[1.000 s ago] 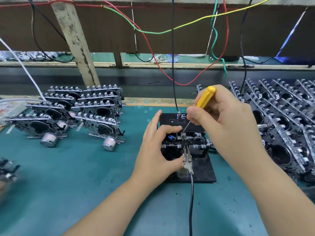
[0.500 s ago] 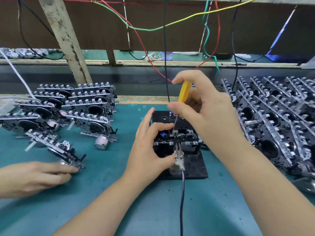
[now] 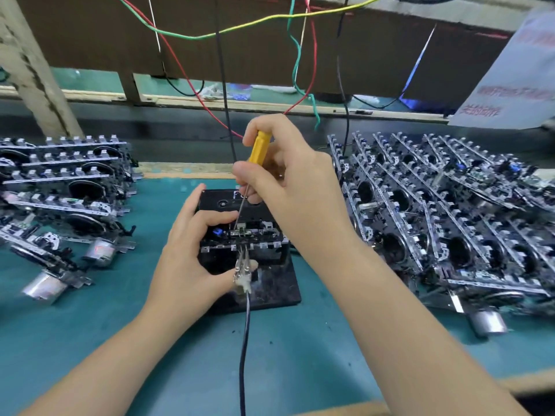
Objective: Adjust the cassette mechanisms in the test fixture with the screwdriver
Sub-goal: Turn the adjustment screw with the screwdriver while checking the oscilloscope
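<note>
The right hand [image 3: 288, 178] pinches the slim yellow-handled screwdriver [image 3: 257, 151], its steel tip on the cassette mechanism [image 3: 240, 235]; the left hand [image 3: 192, 253] clasps the black fixture [image 3: 270, 289].

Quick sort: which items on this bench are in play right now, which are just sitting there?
In play:
- right hand gripping the yellow screwdriver
- left hand steadying the cassette mechanism
- black test fixture
- clip lead on the mechanism

Lying about:
- mechanisms stacked left
- mechanisms piled right
- hanging coloured wires
- paper notice
</note>
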### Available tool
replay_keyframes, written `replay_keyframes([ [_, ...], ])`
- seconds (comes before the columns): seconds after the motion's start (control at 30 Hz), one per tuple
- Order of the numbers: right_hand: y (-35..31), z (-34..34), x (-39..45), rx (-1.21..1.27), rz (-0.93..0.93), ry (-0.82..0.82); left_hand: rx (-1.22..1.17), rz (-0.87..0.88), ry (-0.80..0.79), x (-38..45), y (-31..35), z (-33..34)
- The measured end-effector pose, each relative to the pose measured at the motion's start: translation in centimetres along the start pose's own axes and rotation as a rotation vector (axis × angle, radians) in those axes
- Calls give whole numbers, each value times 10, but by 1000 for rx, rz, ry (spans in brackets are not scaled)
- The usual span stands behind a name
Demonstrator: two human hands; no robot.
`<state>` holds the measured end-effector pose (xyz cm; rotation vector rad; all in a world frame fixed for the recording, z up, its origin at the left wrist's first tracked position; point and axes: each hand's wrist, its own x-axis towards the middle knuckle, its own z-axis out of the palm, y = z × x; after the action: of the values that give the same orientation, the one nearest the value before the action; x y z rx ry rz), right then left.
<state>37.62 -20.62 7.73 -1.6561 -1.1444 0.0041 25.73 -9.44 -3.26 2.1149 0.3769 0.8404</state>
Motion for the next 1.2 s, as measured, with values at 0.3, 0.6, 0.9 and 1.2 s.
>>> replay_keyframes([
  [0.3, -8, -2, 3, -71, -39, -85, -9, 0, 17, -1, -1, 0],
  [0.6, -3, -5, -4, -42, -87, -56, -9, -8, 15, -1, 3, 0],
  [0.9, -2, -3, -7, -27, -125, -21, 15, -8, 4, -1, 2, -2],
  [1.2, -2, -3, -6, -21, -90, -16, 7, -11, 1, -1, 6, -3],
])
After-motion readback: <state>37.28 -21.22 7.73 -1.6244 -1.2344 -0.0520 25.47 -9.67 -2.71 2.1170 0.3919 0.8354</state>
